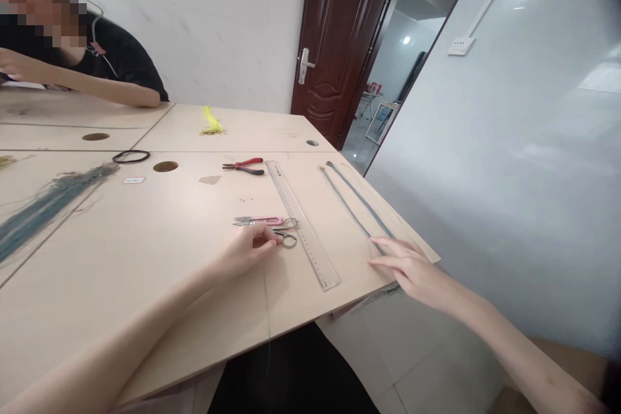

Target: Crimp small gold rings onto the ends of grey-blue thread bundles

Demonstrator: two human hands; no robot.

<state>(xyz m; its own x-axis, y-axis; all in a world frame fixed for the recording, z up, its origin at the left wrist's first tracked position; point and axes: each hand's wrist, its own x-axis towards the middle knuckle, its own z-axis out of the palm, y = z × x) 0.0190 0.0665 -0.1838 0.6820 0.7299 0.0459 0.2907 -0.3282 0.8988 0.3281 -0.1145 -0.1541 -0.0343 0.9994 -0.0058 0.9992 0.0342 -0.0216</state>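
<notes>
My left hand (255,246) is closed, thumb and forefinger together at the small metal scissors (288,241), covering their blades while the ring handles show. A thin thread (268,317) trails from under that hand over the table's front edge. Pink thread snips (266,220) lie just beyond. My right hand (407,268) rests at the right edge with fingers stretched apart, touching the near end of a blue-grey bundle of strands (347,205). Another such bundle (361,197) runs beside it. Between my hands lies a clear ruler (303,226).
Red-and-black pliers (244,166) lie beyond the snips. Farther back is a yellow thread bundle (211,121). At left are a large blue-grey thread bundle (53,210), a black ring (130,156) and a table hole (165,167). Another person's arm (97,87) rests at the far left.
</notes>
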